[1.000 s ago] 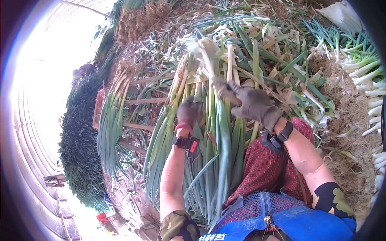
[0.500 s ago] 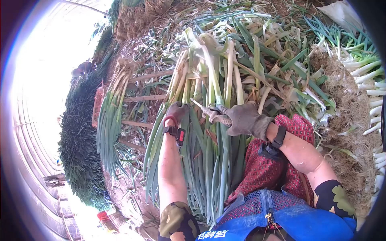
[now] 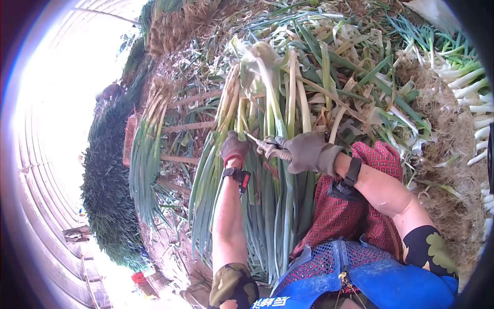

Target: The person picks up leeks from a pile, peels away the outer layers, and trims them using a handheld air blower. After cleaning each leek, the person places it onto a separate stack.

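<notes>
My left hand [image 3: 234, 148], in a dark glove, is closed around the stalk of a green onion [image 3: 241, 116] where the pale shaft turns to green leaves. Just to its right, my gloved right hand [image 3: 311, 152] is wrapped around an air blow gun [image 3: 270, 148]. The gun's thin nozzle points left and up, close to my left fingers. Long green onions [image 3: 278, 216] lie side by side under both hands, leaves toward my body and pale ends away. Their root ends are partly covered by loose peeled skins [image 3: 265, 51].
Wooden slats [image 3: 190, 126] run left to another bundle of green onions [image 3: 146, 149]. Beyond it stands a large dark-green heap [image 3: 110, 190]. Leaf scraps [image 3: 355, 67] cover the far side. Peeled white onions [image 3: 465, 80] with roots line the right edge. Red patterned cloth [image 3: 334, 216] covers my lap.
My left hand has shifted slightly right and up, nearer the nozzle. My right hand, still around the air blow gun, has barely moved. The view has swung slightly.
</notes>
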Tool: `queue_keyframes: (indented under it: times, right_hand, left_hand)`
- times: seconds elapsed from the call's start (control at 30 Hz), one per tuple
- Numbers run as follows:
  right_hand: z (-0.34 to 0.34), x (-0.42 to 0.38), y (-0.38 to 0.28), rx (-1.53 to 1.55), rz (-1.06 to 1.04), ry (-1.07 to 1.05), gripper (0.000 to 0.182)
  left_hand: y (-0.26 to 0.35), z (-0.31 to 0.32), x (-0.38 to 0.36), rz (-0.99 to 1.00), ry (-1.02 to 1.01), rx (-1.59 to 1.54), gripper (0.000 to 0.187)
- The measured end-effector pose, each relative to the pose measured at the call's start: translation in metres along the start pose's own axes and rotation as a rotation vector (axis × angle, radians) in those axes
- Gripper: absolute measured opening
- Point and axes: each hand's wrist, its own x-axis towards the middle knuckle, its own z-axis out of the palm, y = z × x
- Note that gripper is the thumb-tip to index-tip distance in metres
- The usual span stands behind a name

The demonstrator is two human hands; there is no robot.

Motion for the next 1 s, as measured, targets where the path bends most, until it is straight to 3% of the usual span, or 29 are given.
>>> queue_keyframes:
  times: [0.13,0.23,0.33,0.43,0.53,0.63,0.87,1.0]
  right_hand:
    - [-0.012,-0.001,0.006,0.029,0.04,0.125,0.068]
    - [-0.028,-0.017,0.0,-0.043,-0.03,-0.011,0.053]
    - [-0.005,-0.007,0.005,-0.064,0.014,0.108,0.079]
    - [0.004,0.002,0.018,-0.016,0.024,0.146,0.082]
    - [-0.026,-0.025,-0.006,0.008,-0.027,-0.077,0.058]
    - [-0.002,-0.02,-0.004,-0.03,-0.038,0.037,0.082]
    - [-0.002,-0.02,-0.003,-0.029,-0.019,0.056,0.078]
    - [0.004,-0.014,-0.001,-0.079,0.009,0.086,0.074]
  left_hand:
    - [0.005,-0.012,-0.006,0.135,-0.1,-0.067,0.064]
    - [0.015,-0.017,-0.016,0.124,-0.077,0.007,0.063]
    - [0.008,-0.023,-0.033,0.164,-0.062,0.065,0.06]
    - [-0.012,-0.007,-0.044,0.164,0.001,0.109,0.057]
    - [-0.022,-0.001,-0.06,0.195,0.081,0.148,0.053]
    - [-0.021,0.002,-0.083,0.193,0.123,0.174,0.049]
    - [-0.046,0.021,-0.139,0.267,0.188,0.214,0.05]
    - [-0.053,0.02,-0.174,0.119,-0.023,0.133,0.057]
